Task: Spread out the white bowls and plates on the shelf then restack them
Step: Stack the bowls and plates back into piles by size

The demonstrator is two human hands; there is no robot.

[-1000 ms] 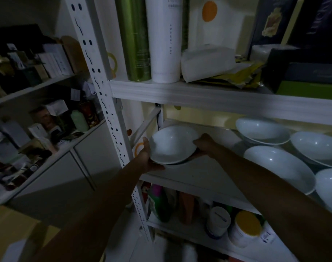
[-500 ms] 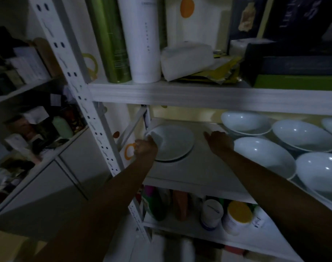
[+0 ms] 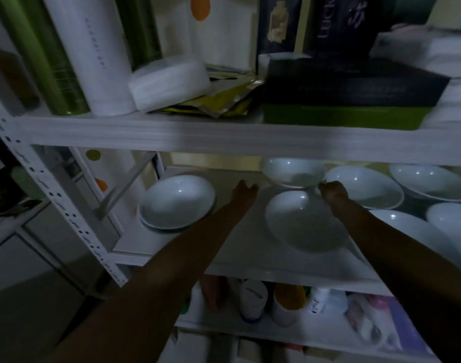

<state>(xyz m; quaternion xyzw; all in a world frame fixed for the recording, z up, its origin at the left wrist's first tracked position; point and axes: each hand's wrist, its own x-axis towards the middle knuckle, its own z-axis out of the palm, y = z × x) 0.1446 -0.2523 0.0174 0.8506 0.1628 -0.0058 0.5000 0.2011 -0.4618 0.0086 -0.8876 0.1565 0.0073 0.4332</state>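
On the middle shelf of a white metal rack the white dishes lie spread in a loose row. At the left end a white bowl sits on another dish whose rim shows under its near edge. The left hand reaches in over the bare board just right of that bowl, fingers stretched forward and loose, holding nothing and touching no dish. Right of it lies a wide shallow bowl, and behind that a deeper far bowl against the back. The right hand is between these two and a third bowl, knuckles up and fingers curled down at their rims — whether it grips one cannot be told in the dim, blurred view. Further right lie a back-corner bowl, a near plate partly behind the right forearm, and a small bowl at the picture's edge. The shelf above carries a green cylinder, a white cylinder, a white packet and a dark box. Below, a yellow-lidded jar stands among other containers.
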